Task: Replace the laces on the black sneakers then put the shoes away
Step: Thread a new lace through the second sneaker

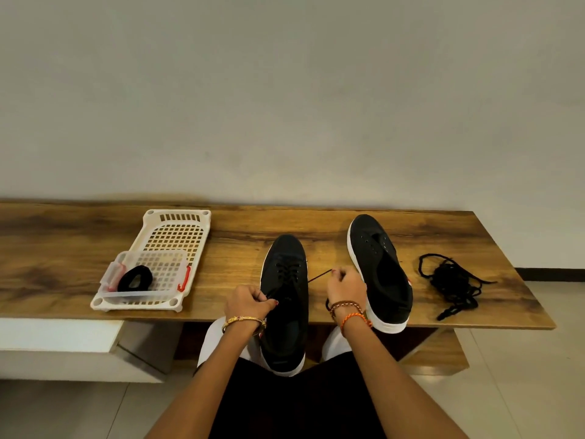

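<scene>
Sneakers, both black with white soles, sat at the centre and right of centre of the frame on the wooden bench (316, 223). One sneaker (285, 299) stood in the middle, toe pointing up the frame, its heel hanging past the near edge of the bench toward the person's lap. A black lace (286, 274) was threaded through its upper eyelets. The left hand (248, 301) was curled over the shoe's left side, its fingers pinching one end of that lace. The right hand (345, 288), just right of the shoe, was clenched on the other end of the lace, which ran taut from the eyelets to its fingertips. A gold bangle ringed the left wrist; orange and brown thread bands ringed the right.

The second sneaker (380, 270) lay right of centre, just beside the right hand, with bare eyelets and an open throat. Farther right, apart from it, a tangled pile of black laces (452, 283) lay on the bench.

At the left of the frame stood a white slotted tray (177, 231), with a small clear basket (152, 270) with red handles resting on its near part. Inside the basket lay a coiled black lace bundle (135, 278). A pale wall filled the upper frame.
</scene>
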